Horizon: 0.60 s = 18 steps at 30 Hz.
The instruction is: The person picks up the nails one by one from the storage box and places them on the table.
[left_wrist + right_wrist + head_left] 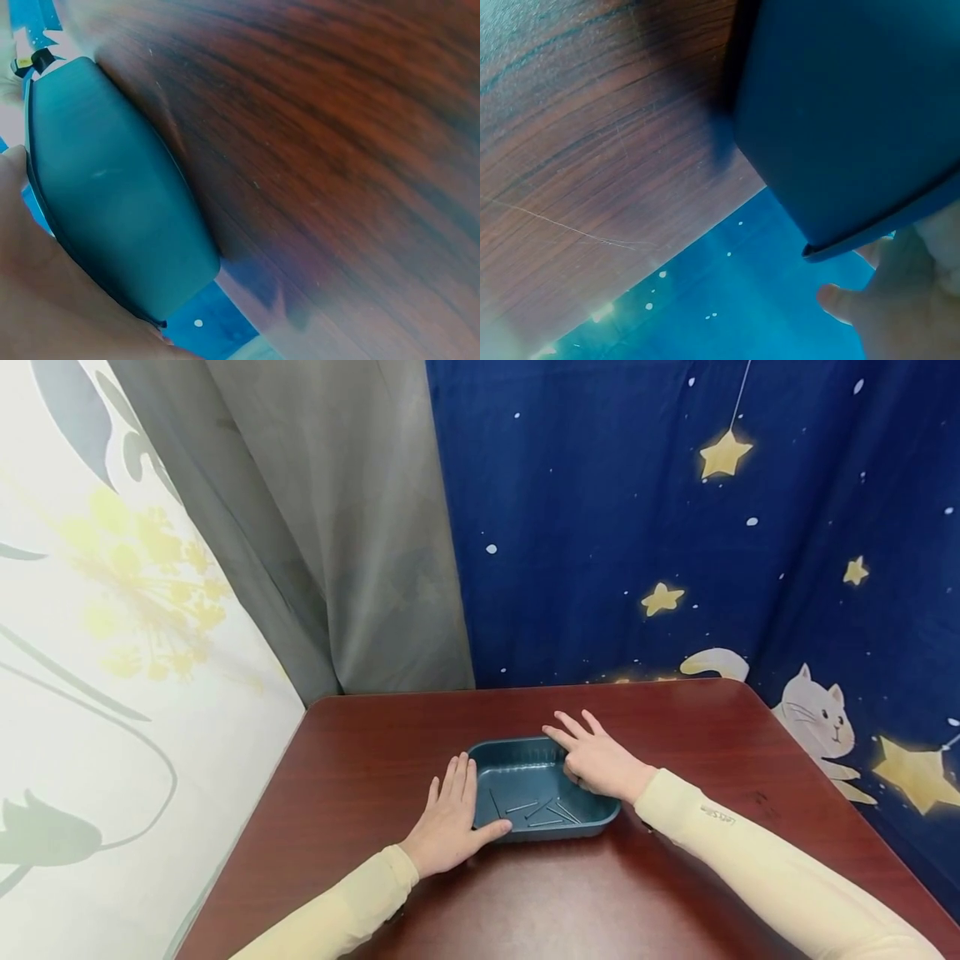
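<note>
A dark teal rectangular tray [540,832] stands on the table, with several thin metal nails [522,807] scattered over its floor. My left hand [447,827] rests on the tray's left end, fingers straight together along the rim and thumb stretched over the near edge. Over the right end hangs my right hand [603,764], three fingers spread and raised toward the far rim. Its index finger bends down inside the tray; I cannot tell whether it pinches anything. In the left wrist view the tray's outer side [120,195] shows under the palm.
The reddish-brown wooden table [375,777] extends around the tray on all sides. Behind it hang a grey curtain [375,527] and a blue star-patterned curtain [585,527]. A white floral curtain [90,760] borders the left side.
</note>
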{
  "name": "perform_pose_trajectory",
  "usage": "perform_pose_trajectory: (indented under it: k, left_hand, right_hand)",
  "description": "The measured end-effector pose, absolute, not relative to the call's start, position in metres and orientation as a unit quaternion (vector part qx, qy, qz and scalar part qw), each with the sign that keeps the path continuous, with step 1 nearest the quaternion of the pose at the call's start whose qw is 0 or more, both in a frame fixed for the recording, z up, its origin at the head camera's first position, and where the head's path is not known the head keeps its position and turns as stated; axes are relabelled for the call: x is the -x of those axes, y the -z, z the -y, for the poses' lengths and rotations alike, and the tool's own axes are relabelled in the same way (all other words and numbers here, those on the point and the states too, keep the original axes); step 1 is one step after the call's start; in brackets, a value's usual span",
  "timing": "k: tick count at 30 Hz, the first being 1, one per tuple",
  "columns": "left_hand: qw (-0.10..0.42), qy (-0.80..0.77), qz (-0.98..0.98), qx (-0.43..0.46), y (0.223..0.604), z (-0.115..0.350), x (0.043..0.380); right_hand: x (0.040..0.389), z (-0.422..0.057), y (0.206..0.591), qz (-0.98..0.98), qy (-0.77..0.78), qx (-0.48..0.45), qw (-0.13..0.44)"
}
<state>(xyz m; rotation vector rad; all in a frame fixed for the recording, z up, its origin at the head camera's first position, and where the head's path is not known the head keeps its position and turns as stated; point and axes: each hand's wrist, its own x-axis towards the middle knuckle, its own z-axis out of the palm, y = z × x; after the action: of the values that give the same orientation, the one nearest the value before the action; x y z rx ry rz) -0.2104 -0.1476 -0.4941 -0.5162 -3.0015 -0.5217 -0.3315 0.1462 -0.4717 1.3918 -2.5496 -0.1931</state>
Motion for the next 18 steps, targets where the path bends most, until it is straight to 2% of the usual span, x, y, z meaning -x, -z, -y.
perform_pose_trajectory:
  k: [13, 18]
  left_hand:
    - [0.033, 0.171, 0.970, 0.171, 0.493, 0.147, 0.210]
    - [0.035, 0.172, 0.969, 0.172, 0.492, 0.147, 0.210]
  right_hand:
    - [0.328, -0.146, 0.470, 0.892, 0.021, -0.446, 0.070]
    - [0.323, -0.146, 0.463, 0.894, 0.007, -0.441, 0.076]
